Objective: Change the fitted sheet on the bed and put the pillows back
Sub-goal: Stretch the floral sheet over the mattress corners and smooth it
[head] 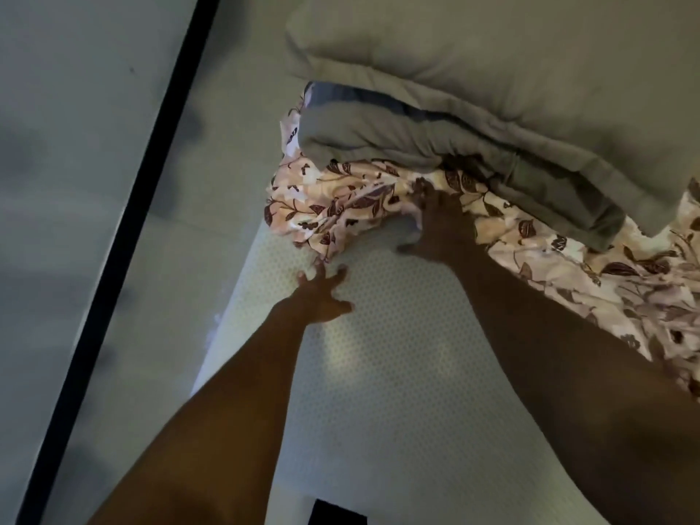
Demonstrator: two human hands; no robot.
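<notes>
The bare white mattress with a dotted cover fills the middle. A floral sheet with dark leaves lies bunched across its far part and down the right side. My left hand has its fingers spread, fingertips at the lower edge of the bunched sheet. My right hand lies flat on the sheet's bunched edge, fingers pointing away, thumb out over the mattress. A grey-green comforter is heaped on the sheet beyond my hands, and a pillow in matching grey-green rests on top of it.
A grey tiled floor lies left of the mattress, crossed by a black diagonal strip. A small black object shows at the mattress's near edge.
</notes>
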